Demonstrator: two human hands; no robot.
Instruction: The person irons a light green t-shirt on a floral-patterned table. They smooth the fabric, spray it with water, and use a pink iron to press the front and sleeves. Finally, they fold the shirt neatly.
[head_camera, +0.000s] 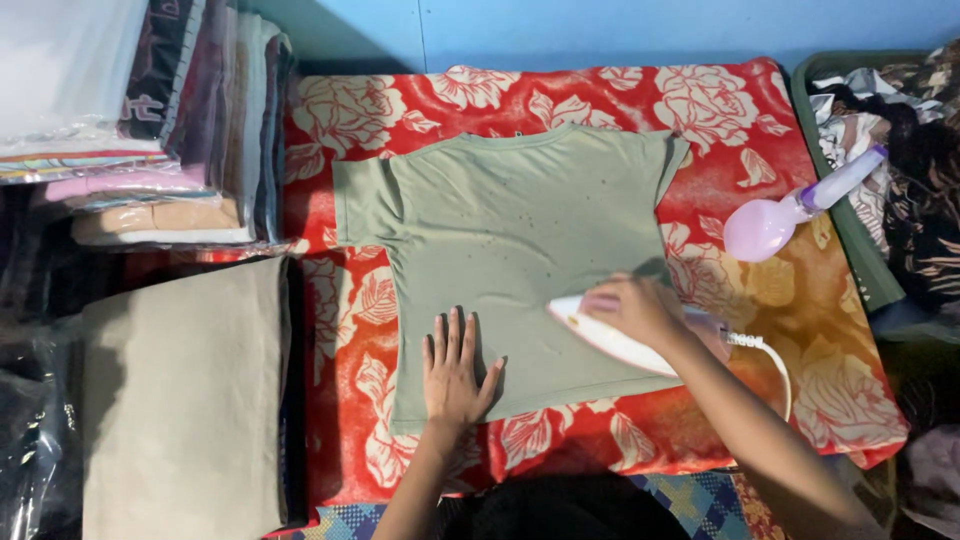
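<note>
A sage-green T-shirt (510, 240) lies spread flat on a red blanket with a pale rose pattern (740, 130). My left hand (455, 370) presses palm-down on the shirt's lower part, fingers spread. My right hand (630, 305) grips the handle of a white and pink iron (615, 345), which rests on the shirt's lower right area. The iron's white cord (770, 360) loops off to the right over the blanket.
A pink and purple spray bottle (790, 215) lies at the blanket's right side. A green basket (860, 250) of crumpled clothes stands at the right. Stacks of folded, bagged clothes (150, 120) sit at the left, with a folded beige cloth (185, 400) below them.
</note>
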